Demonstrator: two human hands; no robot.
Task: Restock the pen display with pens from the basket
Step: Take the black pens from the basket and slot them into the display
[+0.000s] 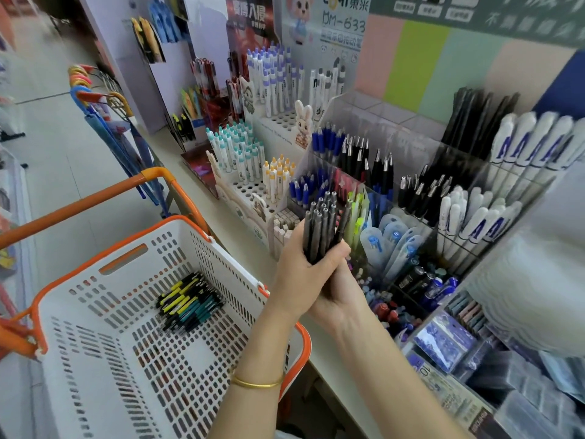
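Two hands hold one bunch of dark grey pens (326,224) upright, in front of the clear pen display (418,191). The left hand (300,277) wraps its fingers tight around the bottom of the bunch. The right hand (340,294) sits under and behind it, touching it, and its fingers are mostly hidden, so it is hard to say how they grip. About fifteen pen tops show in the bunch; the exact number is hard to count.

One white basket (133,312) with orange edges sits to the left. One small pile of pens (190,301) lies inside it, some yellow, some teal, some black, too mixed to count.

One gold bangle (256,383) is on the left wrist. The display's right side is blurry and cut off.
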